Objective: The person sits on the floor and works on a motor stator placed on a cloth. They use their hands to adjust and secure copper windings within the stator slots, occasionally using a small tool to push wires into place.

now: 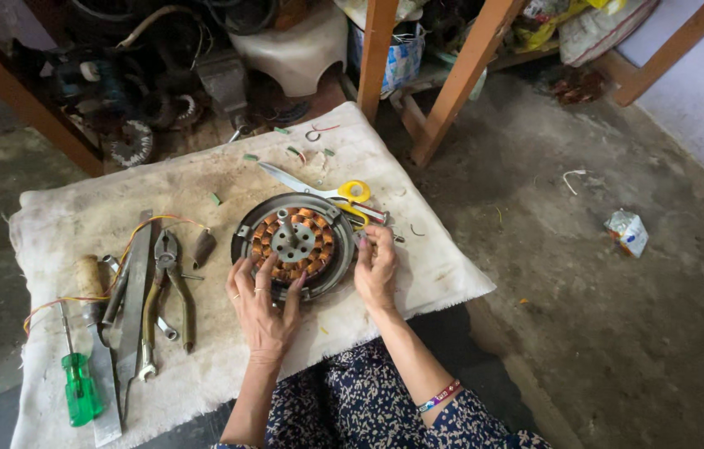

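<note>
Round motor stator, copper windings w/ grey hub at ctr, lying flat on dirty white cloth spread over floor, roughly mid-cloth. Left hand resting on near-left rim of stator, fingers spread wide, tips on windings; nothing gripped. Right hand at right rim of stator, fingers curled narrow, pinched together at edge; whether a wire sits between tips: cannot tell.

Yellow-handled scissors just far-right of stator, blades pointing left, handles touching rim area. Pliers left of stator, near it, handles pointing toward near side. Flat metal file just left of pliers, long axis near-far. Green-handled screwdriver at near-left corner of cloth. Orange/yellow wire looping from far side of pliers out to left edge. Small green sleeve offcuts scattered on far part of cloth. Wooden bench legs beyond cloth, far right. Crumpled packet on concrete floor, well apart to right.
</note>
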